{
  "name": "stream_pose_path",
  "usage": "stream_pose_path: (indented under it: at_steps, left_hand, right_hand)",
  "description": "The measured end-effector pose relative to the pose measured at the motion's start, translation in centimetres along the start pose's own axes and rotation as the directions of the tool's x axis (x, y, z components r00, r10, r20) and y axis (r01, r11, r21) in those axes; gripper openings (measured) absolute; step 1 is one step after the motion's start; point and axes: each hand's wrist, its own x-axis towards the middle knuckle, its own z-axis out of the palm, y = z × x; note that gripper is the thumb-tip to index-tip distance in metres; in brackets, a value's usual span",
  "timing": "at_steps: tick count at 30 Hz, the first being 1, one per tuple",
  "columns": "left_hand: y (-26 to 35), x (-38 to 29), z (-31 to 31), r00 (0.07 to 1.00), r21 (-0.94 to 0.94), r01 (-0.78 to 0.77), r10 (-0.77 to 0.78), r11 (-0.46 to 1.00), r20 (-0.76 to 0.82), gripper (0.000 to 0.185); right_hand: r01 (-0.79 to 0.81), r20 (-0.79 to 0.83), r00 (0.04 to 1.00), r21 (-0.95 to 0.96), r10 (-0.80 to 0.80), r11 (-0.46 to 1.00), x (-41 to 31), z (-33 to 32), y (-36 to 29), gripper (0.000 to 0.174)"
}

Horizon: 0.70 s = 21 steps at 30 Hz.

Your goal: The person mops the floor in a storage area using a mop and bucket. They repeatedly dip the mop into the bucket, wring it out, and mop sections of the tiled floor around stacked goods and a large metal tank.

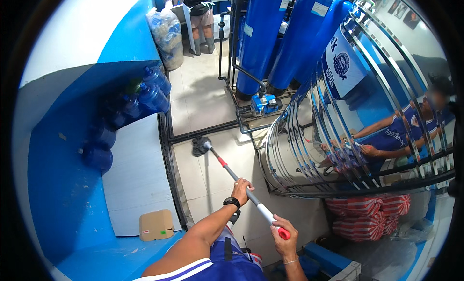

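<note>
A mop with a grey and white pole [232,172] slants across the tiled floor [214,172]. Its dark mop head [200,146] rests on the tiles just in front of a black pipe [206,131]. Around the middle of the pole closes my left hand [243,191], with a black watch on that wrist. My right hand [284,234] grips the pole's white upper end, near its red cap [284,233].
Blue tanks [261,38] and a blue pump [266,104] stand ahead. A ribbed stainless-steel tank [308,143] fills the right. Large blue water bottles [154,96] and a bagged heap [166,38] line the left. A person [199,16] stands farther back.
</note>
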Motion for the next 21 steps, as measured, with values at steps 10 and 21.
stream_pose_path:
  at_steps: [10, 21]
  left_hand:
    - [3.0, 3.4, 7.3, 0.925, 0.047, -0.197, 0.17, 0.979, 0.338, 0.031]
    - [4.6, -3.8, 9.9, 0.756, 0.036, -0.346, 0.256, 0.937, 0.602, 0.039]
  right_hand:
    - [-0.116, -0.312, 0.947, -0.129, 0.071, 0.985, -3.7, 0.9, 2.4, 0.017]
    - [-0.279, -0.419, 0.88, -0.074, 0.224, 0.957, -13.2, -1.6, 3.8, 0.014]
